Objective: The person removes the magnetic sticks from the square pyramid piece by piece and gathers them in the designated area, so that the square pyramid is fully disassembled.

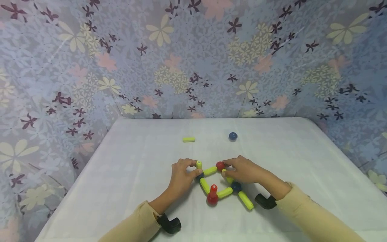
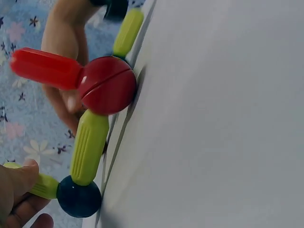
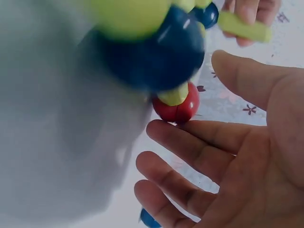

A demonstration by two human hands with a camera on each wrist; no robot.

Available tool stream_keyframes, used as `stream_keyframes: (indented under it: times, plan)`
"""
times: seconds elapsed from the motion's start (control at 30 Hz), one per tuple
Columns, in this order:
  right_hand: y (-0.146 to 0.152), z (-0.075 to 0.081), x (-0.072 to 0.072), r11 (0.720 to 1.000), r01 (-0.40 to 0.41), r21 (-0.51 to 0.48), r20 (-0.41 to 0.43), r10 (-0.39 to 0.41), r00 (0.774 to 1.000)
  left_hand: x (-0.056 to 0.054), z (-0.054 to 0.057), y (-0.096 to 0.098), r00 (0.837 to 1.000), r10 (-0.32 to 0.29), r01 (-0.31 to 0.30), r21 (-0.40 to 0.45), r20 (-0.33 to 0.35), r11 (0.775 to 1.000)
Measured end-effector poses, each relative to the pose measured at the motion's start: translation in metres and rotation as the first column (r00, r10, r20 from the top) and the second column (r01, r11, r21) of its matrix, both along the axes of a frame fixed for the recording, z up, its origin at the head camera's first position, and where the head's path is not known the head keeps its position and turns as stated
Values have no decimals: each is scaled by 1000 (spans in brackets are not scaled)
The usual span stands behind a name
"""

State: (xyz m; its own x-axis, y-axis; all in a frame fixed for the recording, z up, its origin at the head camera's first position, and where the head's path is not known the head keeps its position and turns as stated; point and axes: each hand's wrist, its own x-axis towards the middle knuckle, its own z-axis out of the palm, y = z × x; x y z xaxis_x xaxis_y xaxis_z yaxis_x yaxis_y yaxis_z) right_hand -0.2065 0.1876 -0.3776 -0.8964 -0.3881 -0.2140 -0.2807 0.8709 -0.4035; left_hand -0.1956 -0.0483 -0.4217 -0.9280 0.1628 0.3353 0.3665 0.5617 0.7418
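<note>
On the table lies a square frame of yellow-green rods joined by two red and two dark blue balls. My left hand pinches an upright yellow-green rod standing on the left blue ball. My right hand is at the far red ball, fingers extended and fingertips against or very near it, thumb apart. The near red ball carries an upright red rod. From the right blue ball, another yellow-green rod points toward the near right.
Farther back on the white-covered table lie a loose yellow-green rod and a loose blue ball. Behind the table hangs a floral cloth. Each wrist wears a black camera mount.
</note>
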Motion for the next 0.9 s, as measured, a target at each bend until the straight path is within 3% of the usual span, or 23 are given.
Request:
stream_keyframes:
  times: [0.2, 0.33, 0.5, 0.57, 0.73, 0.9]
  plan:
    - [9, -9, 14, 996, 75, -43, -29, -76, 997, -16, -3, 2, 998, 13, -15, 34, 57, 999]
    - [9, -16, 21, 991, 124, -56, -62, -127, 990, -21, -4, 3, 998, -3, 0, 59, 59, 998]
    - [2, -20, 16, 992, 64, -106, -234, -87, 968, -23, -4, 3, 998, -3, -1, 59, 67, 998]
    - [-4, -21, 10, 989, 22, -147, -264, -60, 963, -24, -4, 3, 997, -7, 2, 60, 73, 998]
    - [-20, -26, -11, 972, -44, -233, -181, 1, 983, -24, -5, 1, 997, -29, 25, 52, 77, 998]
    - [-29, -30, -23, 970, -58, -234, -128, 28, 991, -24, -5, 1, 995, -38, 34, 53, 90, 998]
